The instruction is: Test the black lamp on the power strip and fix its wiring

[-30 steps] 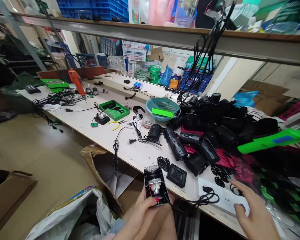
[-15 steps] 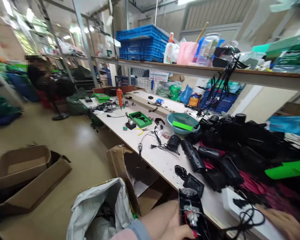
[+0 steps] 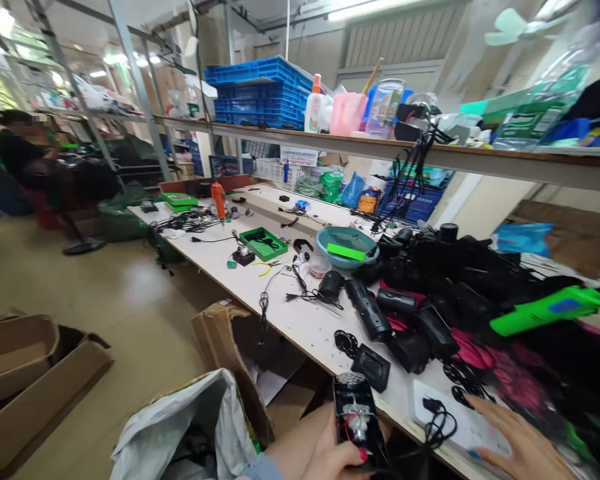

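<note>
The left hand grips an opened black device housing just below the workbench edge; the right hand lies flat, fingers spread, on a white board.

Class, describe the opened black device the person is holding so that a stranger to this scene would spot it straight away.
Start at the long white workbench and follow its near edge to the bottom of the view. There the left hand grips an opened black rectangular device, upright, just off the bench. Unlike the closed black housings piled on the bench, its inside shows: red wires and a small silvery part.
</note>
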Demonstrator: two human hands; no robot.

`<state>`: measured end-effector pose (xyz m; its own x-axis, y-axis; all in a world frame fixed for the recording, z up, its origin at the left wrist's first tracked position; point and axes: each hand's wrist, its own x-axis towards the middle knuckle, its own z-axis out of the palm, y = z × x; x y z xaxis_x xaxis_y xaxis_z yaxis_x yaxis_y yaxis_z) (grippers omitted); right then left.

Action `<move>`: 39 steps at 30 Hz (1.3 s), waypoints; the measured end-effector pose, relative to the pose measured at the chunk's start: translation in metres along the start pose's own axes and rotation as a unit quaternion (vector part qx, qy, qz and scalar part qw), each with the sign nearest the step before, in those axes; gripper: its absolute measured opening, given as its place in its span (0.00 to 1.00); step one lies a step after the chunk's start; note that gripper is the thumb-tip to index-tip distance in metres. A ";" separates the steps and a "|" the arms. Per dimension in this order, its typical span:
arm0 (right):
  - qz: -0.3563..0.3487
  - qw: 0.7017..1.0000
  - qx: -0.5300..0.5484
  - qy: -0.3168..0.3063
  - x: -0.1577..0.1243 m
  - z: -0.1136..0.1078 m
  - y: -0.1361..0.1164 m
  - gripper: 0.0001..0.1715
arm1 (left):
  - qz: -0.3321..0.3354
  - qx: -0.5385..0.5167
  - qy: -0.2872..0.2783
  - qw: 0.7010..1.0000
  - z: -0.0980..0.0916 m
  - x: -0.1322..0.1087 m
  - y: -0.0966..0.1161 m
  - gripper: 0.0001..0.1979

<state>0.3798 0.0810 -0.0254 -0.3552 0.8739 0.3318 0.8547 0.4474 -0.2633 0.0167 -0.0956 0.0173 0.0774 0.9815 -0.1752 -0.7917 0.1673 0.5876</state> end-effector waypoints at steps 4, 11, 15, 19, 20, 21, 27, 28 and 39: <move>0.061 0.995 0.063 -0.053 -0.021 0.006 -0.031 0.39 | -0.024 -0.044 0.025 0.998 0.000 0.006 0.003 0.26; 0.173 0.969 0.178 0.017 -0.030 0.016 -0.071 0.34 | -0.024 -0.008 0.079 0.997 -0.009 0.030 0.011 0.24; 0.185 0.951 0.246 0.023 0.018 -0.001 -0.094 0.30 | -0.045 0.010 0.084 0.995 -0.004 0.042 0.023 0.22; 0.164 0.966 0.197 -0.016 0.075 -0.003 -0.110 0.36 | -0.063 0.028 0.067 0.995 0.004 0.054 0.036 0.22; 0.165 0.968 0.187 -0.022 0.087 -0.001 -0.112 0.39 | -0.067 0.032 0.060 0.995 0.005 0.057 0.039 0.22; 0.168 0.969 0.180 -0.028 0.096 0.003 -0.113 0.42 | -0.072 0.036 0.052 0.995 0.006 0.060 0.042 0.21; 0.185 0.967 0.147 -0.093 0.121 0.019 -0.112 0.52 | -0.133 0.022 -0.013 0.991 0.002 0.073 0.054 0.28; 0.190 0.966 0.143 -0.099 0.122 0.019 -0.111 0.52 | -0.139 0.013 -0.025 0.990 0.001 0.074 0.055 0.28; -0.003 0.971 0.211 -0.108 0.087 -0.076 -0.186 0.51 | -0.172 -0.098 0.010 0.980 0.006 0.084 0.061 0.25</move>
<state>0.2189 0.0598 0.1217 -0.4695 0.8702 0.1492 0.6370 0.4508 -0.6253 -0.0220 -0.0027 0.0432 0.3503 0.8674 -0.3534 -0.8217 0.4657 0.3285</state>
